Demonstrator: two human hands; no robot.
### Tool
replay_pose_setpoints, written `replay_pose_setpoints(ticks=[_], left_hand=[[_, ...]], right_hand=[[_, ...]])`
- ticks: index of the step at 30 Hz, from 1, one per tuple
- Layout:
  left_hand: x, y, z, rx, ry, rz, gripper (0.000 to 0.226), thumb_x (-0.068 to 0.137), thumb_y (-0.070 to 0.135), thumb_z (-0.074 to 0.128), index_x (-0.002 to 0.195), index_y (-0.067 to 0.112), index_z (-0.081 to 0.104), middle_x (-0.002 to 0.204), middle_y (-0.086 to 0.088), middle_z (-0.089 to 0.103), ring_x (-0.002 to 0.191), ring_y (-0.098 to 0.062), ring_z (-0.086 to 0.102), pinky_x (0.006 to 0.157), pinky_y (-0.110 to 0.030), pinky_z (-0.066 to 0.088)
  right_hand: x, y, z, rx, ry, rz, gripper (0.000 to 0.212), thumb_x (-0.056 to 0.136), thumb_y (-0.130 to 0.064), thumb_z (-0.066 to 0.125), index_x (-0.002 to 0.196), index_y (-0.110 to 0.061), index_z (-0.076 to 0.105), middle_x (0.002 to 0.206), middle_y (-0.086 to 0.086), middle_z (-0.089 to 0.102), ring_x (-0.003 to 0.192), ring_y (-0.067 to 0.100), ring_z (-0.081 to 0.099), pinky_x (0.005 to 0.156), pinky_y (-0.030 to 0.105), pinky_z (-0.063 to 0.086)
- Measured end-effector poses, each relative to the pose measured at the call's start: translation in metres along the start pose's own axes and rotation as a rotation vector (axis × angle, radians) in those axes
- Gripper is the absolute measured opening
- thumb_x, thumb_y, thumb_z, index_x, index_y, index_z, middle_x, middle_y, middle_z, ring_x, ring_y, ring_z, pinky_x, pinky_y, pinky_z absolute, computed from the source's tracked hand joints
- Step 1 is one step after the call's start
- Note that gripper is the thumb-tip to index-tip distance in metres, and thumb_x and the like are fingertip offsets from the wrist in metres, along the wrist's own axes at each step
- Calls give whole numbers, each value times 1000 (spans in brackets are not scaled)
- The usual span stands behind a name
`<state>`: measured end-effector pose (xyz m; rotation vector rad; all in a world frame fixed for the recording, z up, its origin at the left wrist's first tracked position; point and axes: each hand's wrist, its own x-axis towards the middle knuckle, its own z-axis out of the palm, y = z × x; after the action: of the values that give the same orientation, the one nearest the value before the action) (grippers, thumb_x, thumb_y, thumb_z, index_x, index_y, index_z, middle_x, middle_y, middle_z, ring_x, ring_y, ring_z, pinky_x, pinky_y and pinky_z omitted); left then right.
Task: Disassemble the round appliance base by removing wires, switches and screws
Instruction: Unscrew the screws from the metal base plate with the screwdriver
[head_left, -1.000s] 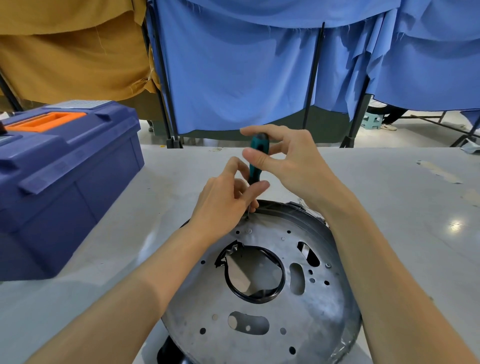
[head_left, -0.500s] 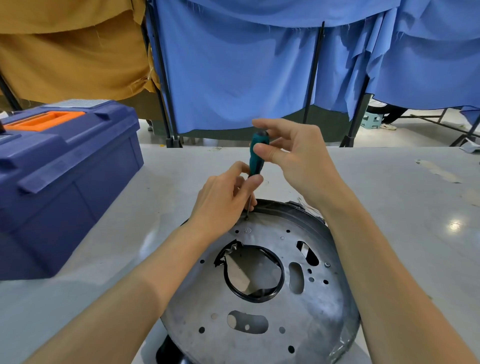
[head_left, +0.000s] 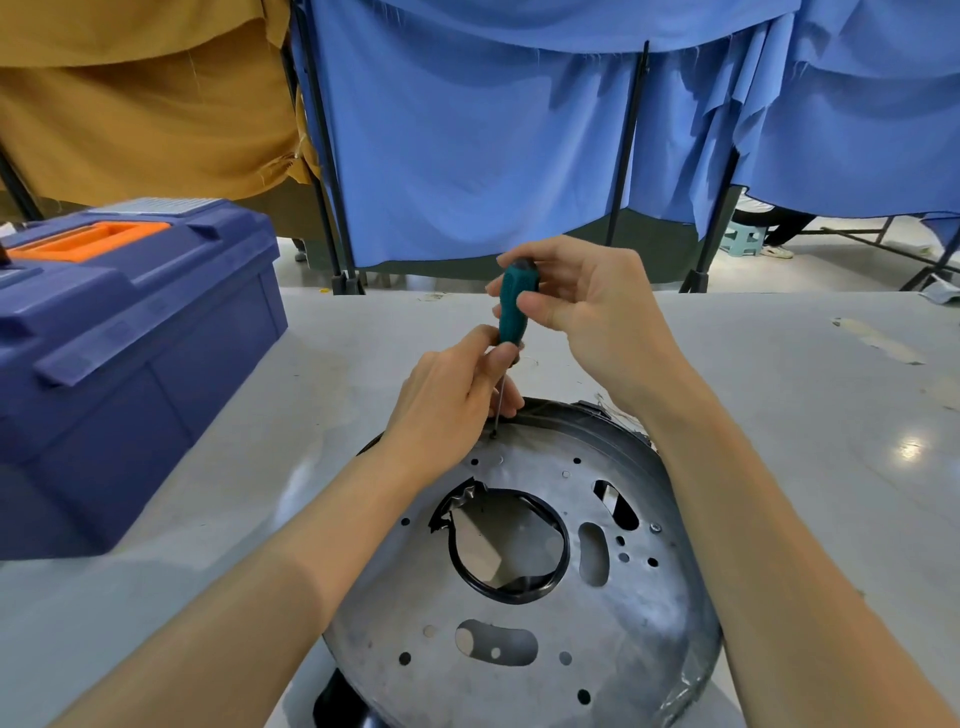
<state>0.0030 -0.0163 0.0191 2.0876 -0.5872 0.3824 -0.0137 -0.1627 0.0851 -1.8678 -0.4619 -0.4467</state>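
The round appliance base (head_left: 613, 623) is a grey metal disc with several holes and a black-rimmed centre opening, lying on the table in front of me. A teal-handled screwdriver (head_left: 514, 306) stands upright with its tip on a screw (head_left: 493, 434) at the disc's far edge. My right hand (head_left: 592, 317) grips the handle near its top with thumb and fingers. My left hand (head_left: 452, 395) pinches the lower end of the handle and the thin shaft just above the disc. Another screw (head_left: 655, 527) sits near the disc's right side.
A dark blue toolbox (head_left: 119, 353) with an orange handle stands on the grey table (head_left: 831, 415) at the left. Blue and mustard curtains on black poles hang behind the table's far edge. A stool and someone's feet show under the curtain at far right.
The right hand's grip shifted round the handle as it turned, with the fingers curling closer onto it. The left hand stays at the shaft and the screwdriver tip stays on the same screw.
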Motion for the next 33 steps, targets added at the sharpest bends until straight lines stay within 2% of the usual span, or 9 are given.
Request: replay_pose_setpoints(ticks=[5,11,14,17,23,27,29,31,33], left_hand=[[0,1,0,-67,40,-47,27,89,48,58,95,23,50,66,2,71,62,-17,69,71,-48,57],[1,-1,-1,-52,0,-38,23,102,31,43,107,16,59,74,3,73,67,-15,71,75,-47,57],[2,-1,0,-70,31,-53,13,96,35,54,95,22,55,69,2,72,65,-18,70,74,-49,57],[0,0,0,-89,54,-71,25,86,48,63,88,29,48,67,3,71,63,-18,69,71,-49,57],[1,-2,-1,-25,4,-9,20,104,24,37,101,20,56,71,1,69,64,-20,69,72,-51,55],[1,-2,-1,-42,28,-32,10,100,28,47,95,24,53,69,1,70,65,-21,69,74,-51,55],[0,-1,-1,-24,53,-23,11,95,38,55,90,30,49,68,4,70,63,-19,69,73,-50,56],[0,-1,-1,-5,37,-8,13,95,41,53,96,29,51,69,5,70,64,-17,69,73,-49,56],[0,-1,-1,26,4,9,21,101,37,42,109,22,55,72,6,68,69,-18,69,75,-50,55]], right_hand=[[-1,0,5,-122,-31,-33,34,86,-21,72,119,-22,67,100,-8,65,84,4,61,84,11,47],[1,2,1,9,18,-3,27,90,8,57,111,-7,65,104,12,70,92,21,70,91,36,55],[0,2,2,-62,-22,-2,25,93,-15,62,118,-18,66,106,-1,67,89,6,66,89,21,52],[0,1,4,-150,-48,-14,36,86,-28,71,121,-24,66,101,-8,64,86,5,61,82,8,47],[0,2,-1,57,-49,41,29,92,9,52,116,-2,61,105,14,69,86,23,71,80,24,57],[1,2,1,-67,-70,28,31,96,-11,56,125,-19,62,115,7,64,88,16,67,88,26,55],[1,4,1,-170,-64,15,38,92,-26,63,130,-29,59,113,5,60,88,9,61,86,17,50],[0,5,1,-181,-28,9,44,89,-25,68,132,-30,57,106,-2,61,88,5,59,83,10,47],[1,5,1,-120,17,27,42,87,-13,70,127,-20,60,101,-5,65,88,8,63,85,18,51]])
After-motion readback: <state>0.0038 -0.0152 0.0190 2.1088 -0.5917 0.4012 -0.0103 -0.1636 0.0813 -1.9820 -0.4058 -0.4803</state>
